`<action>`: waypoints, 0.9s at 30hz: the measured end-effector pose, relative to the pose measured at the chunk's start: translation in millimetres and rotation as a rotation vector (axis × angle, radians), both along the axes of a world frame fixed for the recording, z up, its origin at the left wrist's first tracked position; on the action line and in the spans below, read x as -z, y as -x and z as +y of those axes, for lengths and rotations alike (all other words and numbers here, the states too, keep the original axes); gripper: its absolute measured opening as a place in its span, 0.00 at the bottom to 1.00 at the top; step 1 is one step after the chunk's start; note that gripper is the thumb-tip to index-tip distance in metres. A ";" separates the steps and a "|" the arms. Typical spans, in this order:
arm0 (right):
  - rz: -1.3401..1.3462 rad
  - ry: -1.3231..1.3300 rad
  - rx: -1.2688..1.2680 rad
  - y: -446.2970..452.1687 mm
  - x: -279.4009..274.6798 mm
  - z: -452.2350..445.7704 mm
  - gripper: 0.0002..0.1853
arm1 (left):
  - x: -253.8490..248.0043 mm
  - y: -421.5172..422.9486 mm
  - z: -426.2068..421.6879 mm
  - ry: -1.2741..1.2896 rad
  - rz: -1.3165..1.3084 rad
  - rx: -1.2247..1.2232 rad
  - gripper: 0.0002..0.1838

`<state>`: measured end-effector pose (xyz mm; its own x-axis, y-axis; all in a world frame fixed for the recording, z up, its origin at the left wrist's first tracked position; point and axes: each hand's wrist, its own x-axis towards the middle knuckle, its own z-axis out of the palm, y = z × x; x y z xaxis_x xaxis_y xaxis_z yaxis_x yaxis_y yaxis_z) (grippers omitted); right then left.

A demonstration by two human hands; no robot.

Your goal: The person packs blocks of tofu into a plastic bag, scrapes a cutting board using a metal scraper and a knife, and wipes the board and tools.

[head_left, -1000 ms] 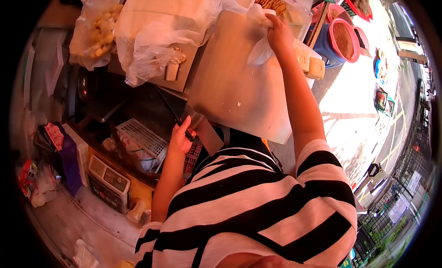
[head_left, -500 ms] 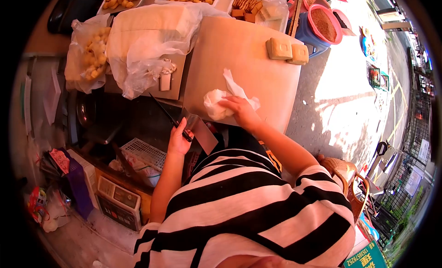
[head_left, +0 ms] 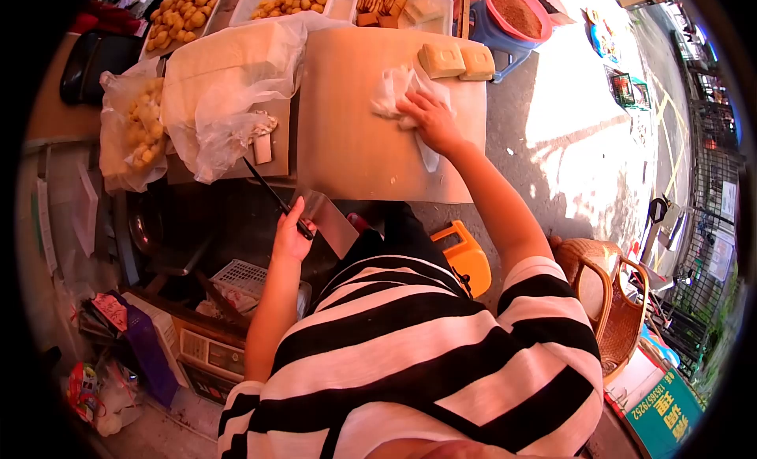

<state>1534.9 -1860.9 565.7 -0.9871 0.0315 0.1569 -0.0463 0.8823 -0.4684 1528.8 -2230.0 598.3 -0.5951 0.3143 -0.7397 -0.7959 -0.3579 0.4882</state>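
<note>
My left hand (head_left: 293, 229) is closed around a dark, slim knife (head_left: 268, 186) pointing up and left. A broad, flat metal blade (head_left: 331, 225) sticks out on the other side of that hand; I cannot tell whether it is a separate tool. On the smooth board (head_left: 339, 104), my right hand (head_left: 430, 118) presses and grips a crumpled white cloth (head_left: 392, 92). Just beyond the cloth, two pale tofu blocks (head_left: 441, 60) sit side by side at the board's far right corner.
Left of the board lies a large plastic-wrapped pale slab (head_left: 225, 69), with a bag of round fried pieces (head_left: 142, 132) beside it. Trays of fried food (head_left: 292, 0) line the back. A pink basin (head_left: 518, 16) stands beyond the right corner. A yellow stool (head_left: 469, 262) is below.
My right hand has slid the cloth away from me across the board, up close to the tofu blocks. My left hand keeps its hold on the knife. The whole view has shifted slightly.
</note>
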 end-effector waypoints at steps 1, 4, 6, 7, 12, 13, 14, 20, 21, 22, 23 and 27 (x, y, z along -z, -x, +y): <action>0.012 0.037 -0.032 -21.7 0.7 2.0 0.25 | 0.3 -1.6 -1.1 0.001 -0.006 -0.006 0.05; -0.049 0.171 -0.057 -73.2 -13.3 6.4 0.26 | 2.0 0.5 -1.5 0.000 -0.002 -0.026 0.06; -0.057 0.361 0.100 -95.3 -26.0 12.0 0.25 | 3.5 0.6 -3.6 0.005 0.009 -0.026 0.06; -0.001 0.357 0.244 -105.7 -30.3 18.6 0.25 | 4.3 0.7 -4.8 0.059 0.034 -0.034 0.06; 0.070 0.277 0.950 -151.0 25.9 6.6 0.22 | 12.6 3.8 -13.1 0.190 0.076 -0.034 0.08; -0.013 0.146 0.959 -156.2 44.6 -11.3 0.24 | 12.6 2.9 -13.0 0.181 0.077 -0.021 0.08; 0.039 -0.019 0.919 -149.5 37.7 -43.0 0.28 | 12.4 2.4 -12.2 0.173 0.079 -0.012 0.08; 0.082 0.341 0.622 -52.7 22.9 -164.1 0.31 | 21.8 7.2 -16.7 0.097 0.028 -0.011 0.14; 0.102 0.386 0.512 -33.6 20.7 -175.3 0.31 | 20.4 8.9 -17.9 0.098 0.012 -0.005 0.13; 0.047 0.497 0.436 -14.7 21.5 -182.8 0.28 | 19.6 10.5 -18.1 0.100 -0.003 -0.006 0.13; 0.037 0.718 0.436 -1.9 5.7 -178.7 0.27 | 19.5 11.4 -18.8 0.116 0.015 -0.016 0.13; 0.023 1.320 0.492 37.1 -20.1 -138.3 0.26 | 15.7 15.7 -31.8 0.172 0.092 -0.061 0.13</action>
